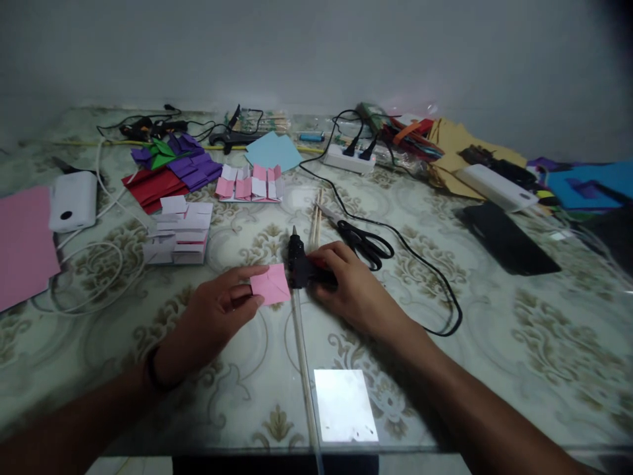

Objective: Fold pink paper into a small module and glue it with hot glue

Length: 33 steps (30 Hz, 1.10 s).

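My left hand (231, 300) pinches a small folded pink paper square (271, 284) by its left side, just above the patterned table. Beside it, my right hand (341, 277) is wrapped round the handle of a black glue gun (297, 264), its nozzle pointing away from me. A long clear glue stick (302, 356) runs from the back of the glue gun toward the table's front edge. Black-handled scissors (363, 239) lie just beyond my right hand, next to thin wooden sticks (316, 218).
Folded white and pink paper pieces (180, 231) stand at left, with another pink-and-white row (250, 183) behind. A power strip (350, 158) feeds a black cord (420, 257) curving around on the right. A black phone (509, 239), white power bank (74, 201) and pink paper sheets (24, 244) lie at the sides.
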Each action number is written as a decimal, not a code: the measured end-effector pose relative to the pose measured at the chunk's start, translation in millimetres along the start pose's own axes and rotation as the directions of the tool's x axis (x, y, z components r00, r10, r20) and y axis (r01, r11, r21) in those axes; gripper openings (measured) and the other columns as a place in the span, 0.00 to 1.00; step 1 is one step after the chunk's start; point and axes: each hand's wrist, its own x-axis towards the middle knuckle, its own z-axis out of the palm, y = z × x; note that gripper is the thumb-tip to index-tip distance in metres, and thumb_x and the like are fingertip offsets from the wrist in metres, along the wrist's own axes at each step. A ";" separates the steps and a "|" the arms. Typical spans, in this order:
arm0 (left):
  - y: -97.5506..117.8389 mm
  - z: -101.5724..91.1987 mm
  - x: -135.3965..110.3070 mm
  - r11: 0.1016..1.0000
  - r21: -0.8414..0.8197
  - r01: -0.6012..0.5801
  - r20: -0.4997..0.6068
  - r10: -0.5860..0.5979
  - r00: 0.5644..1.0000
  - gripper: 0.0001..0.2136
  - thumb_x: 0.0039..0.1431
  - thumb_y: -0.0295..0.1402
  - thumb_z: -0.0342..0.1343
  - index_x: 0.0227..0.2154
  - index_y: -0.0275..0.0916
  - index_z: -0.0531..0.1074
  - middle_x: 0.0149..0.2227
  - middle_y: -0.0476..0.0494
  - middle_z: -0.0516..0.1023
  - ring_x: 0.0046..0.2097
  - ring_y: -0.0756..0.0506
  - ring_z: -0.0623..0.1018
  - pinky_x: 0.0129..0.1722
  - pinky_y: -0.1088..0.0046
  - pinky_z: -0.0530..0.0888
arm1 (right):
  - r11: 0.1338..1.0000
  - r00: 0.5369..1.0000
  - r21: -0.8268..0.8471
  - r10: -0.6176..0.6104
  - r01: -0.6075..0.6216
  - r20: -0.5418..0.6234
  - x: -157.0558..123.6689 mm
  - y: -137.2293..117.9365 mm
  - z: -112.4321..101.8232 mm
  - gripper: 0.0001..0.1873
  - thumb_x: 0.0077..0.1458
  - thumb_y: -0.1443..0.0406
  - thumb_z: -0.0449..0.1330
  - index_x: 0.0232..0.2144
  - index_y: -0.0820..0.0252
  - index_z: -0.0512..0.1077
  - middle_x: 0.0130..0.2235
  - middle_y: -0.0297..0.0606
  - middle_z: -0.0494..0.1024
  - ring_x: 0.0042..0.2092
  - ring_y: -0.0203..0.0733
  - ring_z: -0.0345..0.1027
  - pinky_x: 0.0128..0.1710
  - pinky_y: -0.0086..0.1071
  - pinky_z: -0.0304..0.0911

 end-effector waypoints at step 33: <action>4.6 -0.4 1.7 0.999 -0.049 -0.024 -0.038 0.022 0.999 0.25 0.61 0.32 0.66 0.61 0.40 0.75 0.50 0.37 0.90 0.55 0.38 0.89 0.48 0.69 0.87 | 0.825 0.984 0.538 0.121 -0.173 0.131 -4.4 -43.8 -37.6 0.16 0.62 0.58 0.68 0.25 0.55 0.71 0.28 0.33 0.72 0.28 0.39 0.67 0.28 0.33 0.59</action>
